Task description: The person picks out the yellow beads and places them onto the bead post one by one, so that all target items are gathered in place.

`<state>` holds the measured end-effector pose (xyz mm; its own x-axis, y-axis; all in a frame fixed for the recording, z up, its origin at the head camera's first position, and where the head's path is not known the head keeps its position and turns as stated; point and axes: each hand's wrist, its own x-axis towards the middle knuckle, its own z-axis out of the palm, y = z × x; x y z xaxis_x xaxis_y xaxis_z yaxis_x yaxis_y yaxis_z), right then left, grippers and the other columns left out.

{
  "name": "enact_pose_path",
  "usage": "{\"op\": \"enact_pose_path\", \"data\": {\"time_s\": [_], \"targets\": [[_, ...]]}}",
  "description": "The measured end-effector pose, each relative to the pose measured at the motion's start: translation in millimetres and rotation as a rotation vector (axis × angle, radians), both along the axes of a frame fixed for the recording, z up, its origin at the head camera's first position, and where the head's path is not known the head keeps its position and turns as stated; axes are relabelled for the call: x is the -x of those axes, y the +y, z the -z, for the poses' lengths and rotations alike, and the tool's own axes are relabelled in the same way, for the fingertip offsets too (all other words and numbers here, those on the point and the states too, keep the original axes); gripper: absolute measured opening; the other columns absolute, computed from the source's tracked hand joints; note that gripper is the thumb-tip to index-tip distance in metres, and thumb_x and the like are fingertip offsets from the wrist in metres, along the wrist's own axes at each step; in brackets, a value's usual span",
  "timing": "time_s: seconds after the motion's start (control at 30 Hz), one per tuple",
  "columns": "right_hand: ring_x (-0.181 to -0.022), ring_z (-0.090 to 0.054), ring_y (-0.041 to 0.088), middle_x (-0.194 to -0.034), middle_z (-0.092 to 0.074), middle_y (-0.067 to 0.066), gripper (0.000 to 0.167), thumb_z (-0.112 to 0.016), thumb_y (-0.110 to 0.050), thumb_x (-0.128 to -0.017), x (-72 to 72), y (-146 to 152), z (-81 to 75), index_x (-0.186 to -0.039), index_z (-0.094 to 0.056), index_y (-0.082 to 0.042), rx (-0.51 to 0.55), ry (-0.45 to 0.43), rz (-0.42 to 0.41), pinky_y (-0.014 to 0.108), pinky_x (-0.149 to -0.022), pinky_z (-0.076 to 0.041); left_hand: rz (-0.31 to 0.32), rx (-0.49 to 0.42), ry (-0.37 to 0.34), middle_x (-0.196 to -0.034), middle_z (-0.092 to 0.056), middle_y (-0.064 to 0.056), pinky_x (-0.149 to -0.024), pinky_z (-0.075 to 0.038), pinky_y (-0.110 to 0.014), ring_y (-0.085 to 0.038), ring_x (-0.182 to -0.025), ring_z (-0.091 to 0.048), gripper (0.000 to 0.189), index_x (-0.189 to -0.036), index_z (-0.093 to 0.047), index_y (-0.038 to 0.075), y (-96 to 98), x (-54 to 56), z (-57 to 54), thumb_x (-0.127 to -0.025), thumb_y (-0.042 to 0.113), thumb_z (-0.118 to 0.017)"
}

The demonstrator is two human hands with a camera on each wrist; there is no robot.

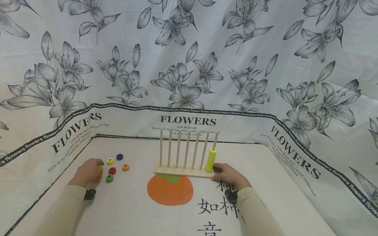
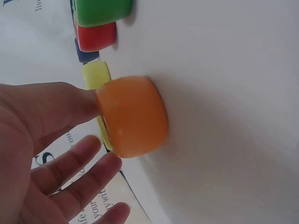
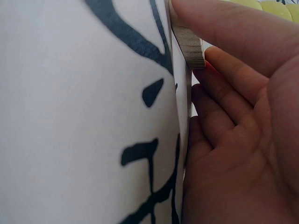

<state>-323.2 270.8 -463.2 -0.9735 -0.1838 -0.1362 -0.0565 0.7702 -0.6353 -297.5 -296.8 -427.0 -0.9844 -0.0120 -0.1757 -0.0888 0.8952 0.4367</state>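
At the left, my left hand [image 1: 87, 172] has its thumb and index finger at a yellow bead [image 1: 100, 167], apparently pinching it; the fingertips are partly hidden. An orange bead [image 2: 133, 116] stands right beside these fingers, large in the left wrist view, while the other fingers spread loosely. My right hand [image 1: 230, 173] grips the right end of a wooden peg rack [image 1: 183, 171], the thumb by the base end [image 3: 189, 46] and fingers behind it. Several yellow beads [image 1: 211, 160] are stacked on the rack's rightmost peg; the other pegs are bare.
Near the left hand lie a yellow bead [image 1: 110, 161], a blue bead [image 1: 119, 157], a red bead [image 1: 112, 170], a green bead [image 1: 109, 178] and another orange bead [image 1: 125, 167]. A printed cloth [image 1: 133, 209] covers the table; flowered fabric [image 1: 183, 82] hangs around it.
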Motion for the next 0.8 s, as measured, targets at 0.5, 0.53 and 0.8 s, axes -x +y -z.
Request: {"op": "enact_pose_path", "data": {"time_s": [0.5, 0.53, 0.8], "targets": [[-0.141, -0.038, 0.034, -0.148, -0.049, 0.005, 0.075, -0.079, -0.039, -0.074, 3.1, 1.8, 2.5, -0.142, -0.051, -0.021, 0.008, 0.0, 0.002, 0.061, -0.115, -0.024, -0.011, 0.002, 0.002, -0.111, -0.059, -0.022, -0.075, -0.043, -0.043, -0.032, -0.092, -0.05, 0.05, -0.133, -0.049, -0.007, -8.9, 3.6, 2.0, -0.086, 0.009, -0.057], [-0.141, -0.037, 0.034, -0.148, -0.048, 0.005, 0.075, -0.079, -0.039, -0.074, 2.9, 1.7, 2.2, -0.142, -0.051, -0.021, 0.007, -0.002, 0.004, 0.061, -0.115, -0.024, -0.01, 0.003, 0.0, -0.109, -0.059, -0.021, -0.075, -0.042, -0.042, -0.032, -0.091, -0.05, 0.05, -0.132, -0.049, -0.008, -9.3, 4.3, 2.4, -0.086, 0.009, -0.057], [-0.141, -0.037, 0.035, -0.148, -0.048, 0.006, 0.076, -0.079, -0.04, -0.074, 2.2, 1.4, 2.0, -0.141, -0.051, -0.02, 0.0, -0.001, 0.005, 0.062, -0.115, -0.023, -0.02, 0.0, -0.015, -0.104, -0.06, -0.018, -0.073, -0.043, -0.041, -0.029, -0.087, -0.052, 0.046, -0.13, -0.049, -0.006, -11.5, 9.1, 7.0, -0.088, 0.009, -0.058]]}}
